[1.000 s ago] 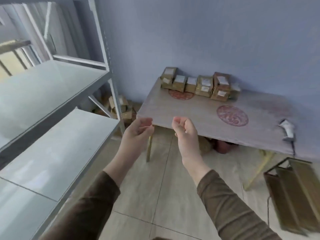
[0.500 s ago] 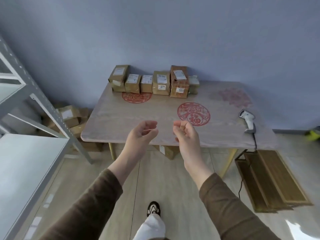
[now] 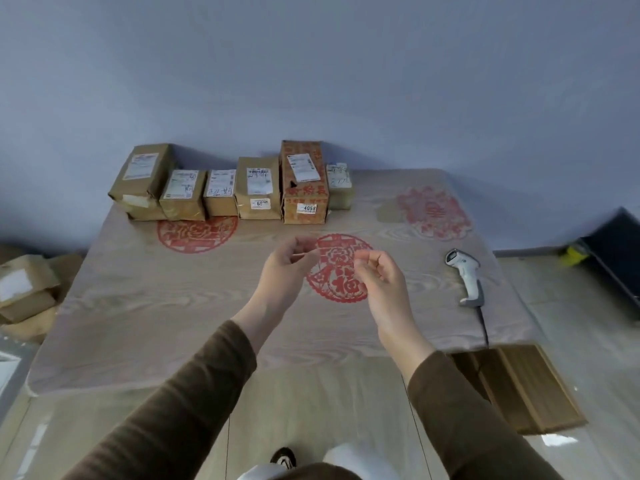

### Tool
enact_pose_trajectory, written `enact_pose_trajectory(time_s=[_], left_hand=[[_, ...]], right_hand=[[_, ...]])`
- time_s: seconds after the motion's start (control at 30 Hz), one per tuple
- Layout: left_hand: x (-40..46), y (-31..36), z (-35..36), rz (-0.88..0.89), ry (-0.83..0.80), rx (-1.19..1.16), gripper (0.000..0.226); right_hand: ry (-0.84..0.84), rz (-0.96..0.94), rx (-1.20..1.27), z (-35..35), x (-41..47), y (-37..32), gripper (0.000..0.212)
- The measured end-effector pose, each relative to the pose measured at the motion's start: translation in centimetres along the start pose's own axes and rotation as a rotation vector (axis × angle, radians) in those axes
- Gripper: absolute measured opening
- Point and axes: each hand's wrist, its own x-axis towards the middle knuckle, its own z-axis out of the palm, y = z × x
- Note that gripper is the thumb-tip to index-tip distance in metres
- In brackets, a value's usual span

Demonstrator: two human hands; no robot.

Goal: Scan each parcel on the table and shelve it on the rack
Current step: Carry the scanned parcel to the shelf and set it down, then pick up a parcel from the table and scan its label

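Six taped brown cardboard parcels [image 3: 242,185] line the tabletop's [image 3: 173,306] far edge, beyond both empty, loosely curled hands, left hand [image 3: 289,268] and right hand [image 3: 379,278]; the white handheld scanner [image 3: 465,275] lies nearer the right.

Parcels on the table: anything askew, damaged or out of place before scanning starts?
Nothing damaged. The six parcels stand in a tidy row against the wall; only the leftmost parcel leans, tilted and angled. The scanner lies on its side near the table's right edge.

The view swings off the rack and closes on the table [image 3: 138,306]; both empty hands now hover above it.
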Motion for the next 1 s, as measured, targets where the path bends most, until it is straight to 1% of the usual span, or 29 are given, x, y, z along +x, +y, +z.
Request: enact_pose_trajectory(time_s=[0.1,0.17,0.33,0.4,0.57,0.63,0.8,0.9,1.0], left_hand=[[3.9,0.1,1.6,-0.045,-0.012,-0.006,0.018],[6.6,-0.1,2.9,-0.07,-0.004,-0.009,0.024],[14.3,-0.2,7.4,-0.109,0.077,-0.011,0.038],[17.9,-0.4,9.7,-0.114,0.116,0.013,0.041],[27.0,-1.1,15.1,-0.197,0.183,0.071,0.051],[30.5,-1.7,16.4,-0.225,0.227,0.127,0.052],[36.9,-3.4,18.1,-0.329,0.303,0.244,0.069],[39.8,-4.6,18.6,-0.394,0.326,0.327,0.075],[41.5,-5.5,18.9,-0.442,0.337,0.442,0.074]], right_hand=[[0.02,0.033,0.01,-0.9,4.5,0.0,0.014],[0.028,0.055,0.005,-1.3,7.8,0.2,0.016],[-0.012,0.117,0.013,-2.5,17.7,1.4,0.025],[-0.056,0.149,0.031,-3.1,22.0,2.1,0.029],[-0.174,0.259,0.047,-4.5,32.6,3.8,0.037],[-0.231,0.286,0.039,-4.3,36.5,4.5,0.043],[-0.383,0.396,0.028,-2.5,43.6,6.4,0.06],[-0.443,0.422,0.057,-1.1,46.1,6.8,0.06],[-0.479,0.45,0.089,0.0,47.7,7.2,0.05]])
